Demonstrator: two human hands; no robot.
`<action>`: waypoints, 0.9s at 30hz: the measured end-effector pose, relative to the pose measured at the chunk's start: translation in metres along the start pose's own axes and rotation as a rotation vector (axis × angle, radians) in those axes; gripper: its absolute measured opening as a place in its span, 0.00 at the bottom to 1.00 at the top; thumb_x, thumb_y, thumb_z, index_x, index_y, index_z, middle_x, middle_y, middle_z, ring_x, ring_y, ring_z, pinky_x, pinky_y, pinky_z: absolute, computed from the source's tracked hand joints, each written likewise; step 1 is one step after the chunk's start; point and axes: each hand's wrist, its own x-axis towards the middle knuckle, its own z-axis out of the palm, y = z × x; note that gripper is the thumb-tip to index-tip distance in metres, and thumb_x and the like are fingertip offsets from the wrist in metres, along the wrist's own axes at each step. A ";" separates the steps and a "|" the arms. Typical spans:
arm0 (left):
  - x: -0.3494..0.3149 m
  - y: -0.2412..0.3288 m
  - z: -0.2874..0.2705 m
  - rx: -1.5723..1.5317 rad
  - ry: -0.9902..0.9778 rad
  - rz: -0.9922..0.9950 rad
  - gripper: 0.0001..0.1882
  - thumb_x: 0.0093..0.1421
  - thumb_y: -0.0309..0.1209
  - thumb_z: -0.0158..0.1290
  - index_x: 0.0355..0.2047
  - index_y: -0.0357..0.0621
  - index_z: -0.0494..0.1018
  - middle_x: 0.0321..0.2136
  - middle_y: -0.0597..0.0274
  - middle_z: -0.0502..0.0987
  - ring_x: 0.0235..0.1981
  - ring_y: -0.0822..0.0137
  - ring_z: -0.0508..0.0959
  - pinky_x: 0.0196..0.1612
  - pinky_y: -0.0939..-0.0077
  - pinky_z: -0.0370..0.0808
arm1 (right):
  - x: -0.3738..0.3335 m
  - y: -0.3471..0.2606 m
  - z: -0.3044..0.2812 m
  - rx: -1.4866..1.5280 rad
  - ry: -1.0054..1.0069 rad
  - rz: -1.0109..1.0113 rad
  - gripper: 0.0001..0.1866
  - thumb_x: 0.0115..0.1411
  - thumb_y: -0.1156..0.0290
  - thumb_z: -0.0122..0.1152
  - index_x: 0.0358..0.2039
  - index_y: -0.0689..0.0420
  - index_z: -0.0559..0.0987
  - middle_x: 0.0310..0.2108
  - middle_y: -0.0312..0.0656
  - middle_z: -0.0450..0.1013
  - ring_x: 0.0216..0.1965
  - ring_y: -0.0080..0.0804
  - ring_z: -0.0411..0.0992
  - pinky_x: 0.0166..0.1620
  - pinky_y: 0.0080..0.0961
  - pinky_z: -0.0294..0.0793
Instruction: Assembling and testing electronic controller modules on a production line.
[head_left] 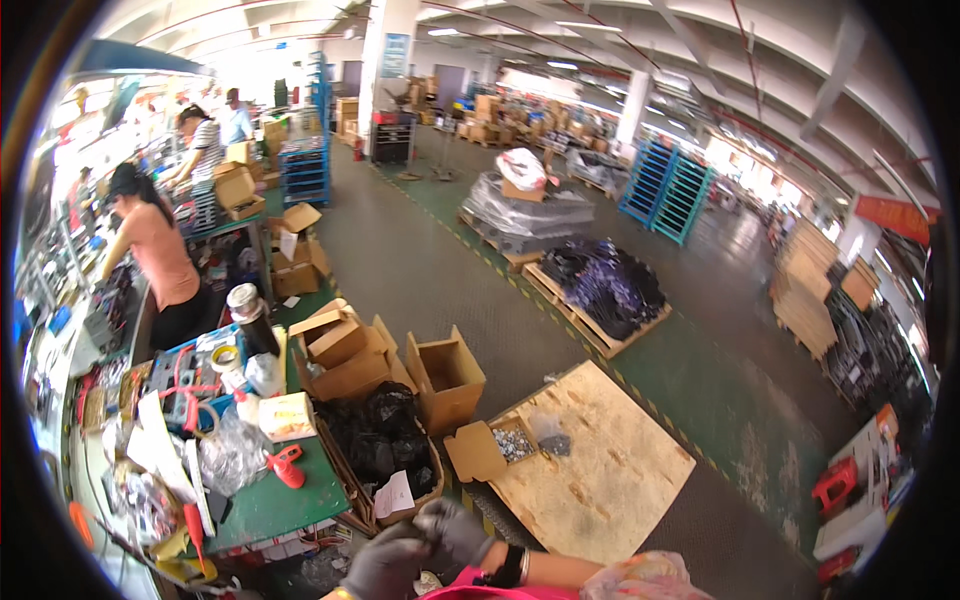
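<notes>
My left hand [385, 563] and my right hand [455, 532], both in grey gloves, meet at the lower edge, close to my body. Their fingers are curled toward each other; whatever lies between them is hidden or too small to name. Just beyond them stands a cardboard box [333, 462] filled with black plastic bags [375, 430], with a white paper [395, 495] on top. To the right, a plywood board [610, 460] bears a small open carton [475, 452] of small parts [513, 442] and a clear plastic bag [550, 435].
At left, a green workbench [315, 505] carries a red-handled tool [286, 466], a bottle [252, 315] and plastic bags. Open cartons [445, 380] stand ahead. A person in an orange top [160, 255] works farther left. Loaded pallets [605, 295] and blue racks [648, 180] stand beyond.
</notes>
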 end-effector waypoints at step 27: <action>0.342 -0.040 -0.035 1.559 0.470 0.449 0.20 0.49 0.36 0.66 0.36 0.40 0.71 0.27 0.55 0.77 0.28 0.62 0.77 0.33 0.67 0.75 | 0.284 -0.132 -0.210 -0.060 0.261 -0.142 0.06 0.62 0.71 0.57 0.39 0.56 0.76 0.28 0.35 0.76 0.21 0.16 0.68 0.21 0.15 0.66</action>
